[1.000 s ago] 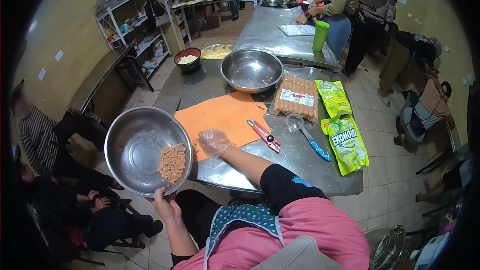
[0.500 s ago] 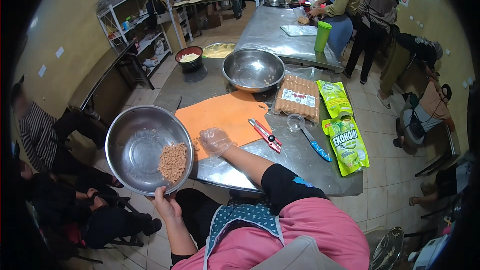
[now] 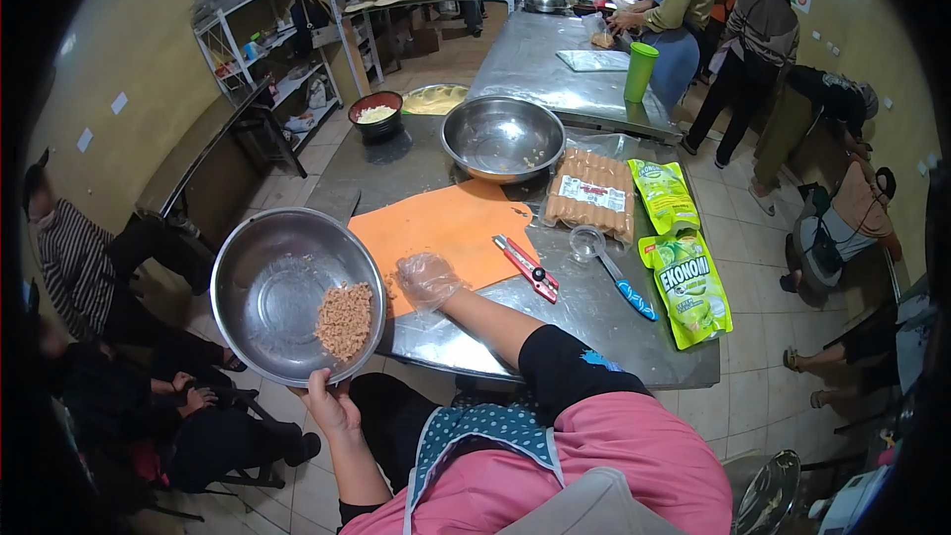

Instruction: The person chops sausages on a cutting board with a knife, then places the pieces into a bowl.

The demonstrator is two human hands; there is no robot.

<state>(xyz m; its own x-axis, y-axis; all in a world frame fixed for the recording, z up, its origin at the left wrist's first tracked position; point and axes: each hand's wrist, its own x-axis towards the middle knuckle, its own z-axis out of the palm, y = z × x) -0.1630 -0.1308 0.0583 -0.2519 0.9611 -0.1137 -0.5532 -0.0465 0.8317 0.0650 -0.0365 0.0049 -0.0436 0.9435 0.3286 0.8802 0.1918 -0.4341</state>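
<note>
My left hand (image 3: 333, 404) grips the near rim of a steel bowl (image 3: 260, 282), held off the table's left edge. Chopped brown pieces (image 3: 344, 321) lie at the bowl's right side. My right hand (image 3: 428, 282), in a clear plastic glove, rests at the near left part of the orange mat (image 3: 436, 230); a few crumbs show beside it, and its fingers are blurred by the plastic. A red cutter (image 3: 527, 268) lies across the mat's right edge. Behind the mat stands a second steel bowl (image 3: 502, 137) with a few crumbs inside.
Packed sausages (image 3: 590, 194), two green pouches (image 3: 686, 282) and a blue-handled tool (image 3: 626, 285) lie on the right of the metal table (image 3: 594, 337). A dark red bowl (image 3: 375, 116) stands at the back left. Several people sit or stand around.
Both my hands and the held bowl stay almost where they were. In the background at the right, standing people have shifted slightly.
</note>
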